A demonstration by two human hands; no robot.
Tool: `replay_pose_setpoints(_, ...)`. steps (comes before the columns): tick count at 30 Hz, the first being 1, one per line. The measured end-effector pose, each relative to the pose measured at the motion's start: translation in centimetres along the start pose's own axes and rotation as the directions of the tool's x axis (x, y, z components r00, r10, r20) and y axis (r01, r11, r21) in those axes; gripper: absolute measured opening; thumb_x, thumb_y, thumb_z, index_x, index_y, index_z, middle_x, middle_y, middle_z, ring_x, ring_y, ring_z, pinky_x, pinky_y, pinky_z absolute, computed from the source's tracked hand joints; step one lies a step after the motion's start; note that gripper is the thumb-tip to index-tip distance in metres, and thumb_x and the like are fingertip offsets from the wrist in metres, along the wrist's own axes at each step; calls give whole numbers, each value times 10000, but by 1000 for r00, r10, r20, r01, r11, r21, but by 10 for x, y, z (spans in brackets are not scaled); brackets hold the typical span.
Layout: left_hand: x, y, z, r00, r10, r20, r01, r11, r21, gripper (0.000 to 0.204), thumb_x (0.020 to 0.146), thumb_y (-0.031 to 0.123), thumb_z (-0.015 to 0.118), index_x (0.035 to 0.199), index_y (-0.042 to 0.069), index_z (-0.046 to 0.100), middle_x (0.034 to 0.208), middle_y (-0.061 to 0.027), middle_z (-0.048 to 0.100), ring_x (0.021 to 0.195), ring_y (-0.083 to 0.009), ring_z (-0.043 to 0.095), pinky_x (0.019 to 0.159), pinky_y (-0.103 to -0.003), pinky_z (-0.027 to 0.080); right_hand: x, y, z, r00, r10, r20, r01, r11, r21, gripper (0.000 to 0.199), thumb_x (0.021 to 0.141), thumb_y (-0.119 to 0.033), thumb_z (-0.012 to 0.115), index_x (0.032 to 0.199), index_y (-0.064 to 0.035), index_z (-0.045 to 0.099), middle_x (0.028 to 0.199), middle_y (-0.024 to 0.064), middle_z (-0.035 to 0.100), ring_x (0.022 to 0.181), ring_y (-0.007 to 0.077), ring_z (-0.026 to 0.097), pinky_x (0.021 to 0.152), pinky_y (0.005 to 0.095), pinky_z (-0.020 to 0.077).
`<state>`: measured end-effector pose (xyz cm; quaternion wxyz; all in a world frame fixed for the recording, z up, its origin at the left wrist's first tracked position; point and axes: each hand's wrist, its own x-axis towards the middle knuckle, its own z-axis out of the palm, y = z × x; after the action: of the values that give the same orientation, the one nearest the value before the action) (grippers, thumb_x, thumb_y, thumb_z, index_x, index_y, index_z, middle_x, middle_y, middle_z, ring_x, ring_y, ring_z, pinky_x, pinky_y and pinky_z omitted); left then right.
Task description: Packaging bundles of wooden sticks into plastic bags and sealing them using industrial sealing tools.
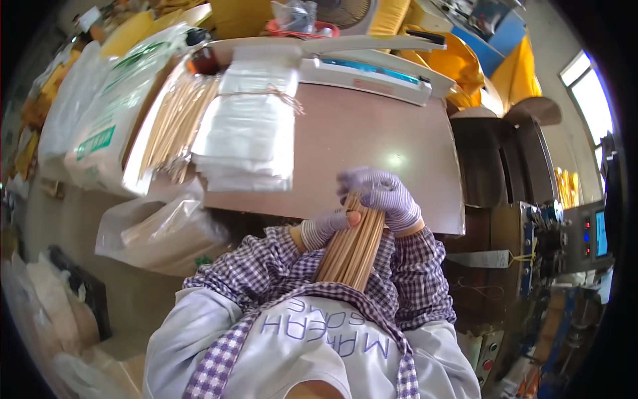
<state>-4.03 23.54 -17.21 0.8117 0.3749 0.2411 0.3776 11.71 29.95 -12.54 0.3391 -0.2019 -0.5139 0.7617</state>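
A bundle of long, thin wooden sticks (pixel 352 256) leans against my checked apron, its upper end just over the table's near edge. My left hand (pixel 325 228), in a striped glove with the thumb tip bare, is closed on the bundle's left side. In a matching glove, my right hand (pixel 389 198) wraps round the top of the bundle from the right; its fingertips are slightly blurred. Beyond my hands lies a stack of clear plastic bags (pixel 256 133) tied with string. More wooden sticks (pixel 178 120) lie in a pile left of that stack.
The brown table (pixel 372 133) carries a white device with a long arm (pixel 372 73) along its far edge. A big plastic sack (pixel 106 126) stands at the left. A clear bag (pixel 163 229) hangs at the near left edge. Machinery with a small screen (pixel 591 233) stands right.
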Motion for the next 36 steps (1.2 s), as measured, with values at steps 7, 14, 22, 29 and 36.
replay_pose_setpoints(7, -40, 75, -90, 668, 686, -291, 70, 331, 941, 292, 836, 299, 559, 901, 15, 576, 924, -101, 592, 849, -208, 562, 765, -316, 467, 19, 28, 11, 994, 84, -64, -87, 995, -42, 146, 652, -86, 617, 760, 13, 619, 799, 161, 602, 758, 265, 587, 729, 373, 483)
replay_pose_setpoints(14, -55, 125, -179, 693, 639, -334, 445, -15, 895, 268, 730, 354, 623, 726, 86, 640, 667, -108, 611, 573, -235, 581, 571, -347, 456, 27, 34, 20, 984, 130, -121, -145, 981, -132, 100, 695, -35, 569, 762, 25, 615, 828, 134, 633, 787, 217, 589, 783, 310, 463)
replay_pose_setpoints(22, -23, 110, -69, 743, 666, -73, -241, 368, 898, 182, 844, 189, 554, 745, 55, 627, 589, 10, 547, 521, -69, 495, 478, -209, 393, 45, 33, 43, 957, 249, -148, -286, 888, -361, 238, 758, -205, 656, 926, -37, 642, 849, 43, 630, 797, 126, 564, 768, 261, 430)
replay_pose_setpoints(29, -48, 78, -68, 795, 400, -456, -211, 887, 410, 245, 867, 280, 537, 895, 42, 588, 646, 20, 537, 592, -55, 493, 519, -183, 389, 62, 39, 52, 971, 219, -93, -238, 878, -414, 237, 737, -199, 676, 888, -19, 651, 749, 44, 620, 697, 106, 547, 649, 247, 447)
replay_pose_setpoints(36, -62, 12, -56, 574, 692, -438, -63, 571, 818, 431, 786, 262, 646, 1112, 1, 537, 934, -18, 596, 811, -104, 539, 689, -221, 432, 67, 54, 40, 968, 209, -138, -250, 850, -464, 222, 715, -221, 634, 740, 0, 637, 648, 30, 572, 612, 111, 510, 596, 261, 432)
